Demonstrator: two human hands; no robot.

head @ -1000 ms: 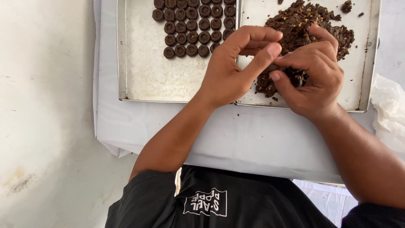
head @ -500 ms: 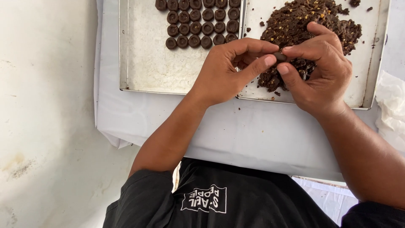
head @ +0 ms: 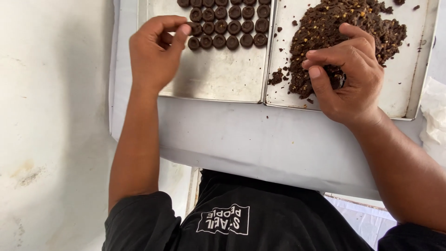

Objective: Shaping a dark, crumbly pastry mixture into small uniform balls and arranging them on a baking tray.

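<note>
white table (head: 241,139): left hand (head: 155,51) fingers pinch a dough piece (head: 190,25), right hand (head: 346,76) fingers clamp dough (head: 344,28)

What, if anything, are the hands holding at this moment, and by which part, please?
The left hand pinches a small dark disc by its edge between thumb and fingertips. The right hand digs into the dark mixture; a grasp cannot be told.

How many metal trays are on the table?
2, side by side and touching. The left tray holds rows of small dark rounds; the right tray holds a heap of dark mix. Both run past the top edge, so more may lie out of view.
</note>
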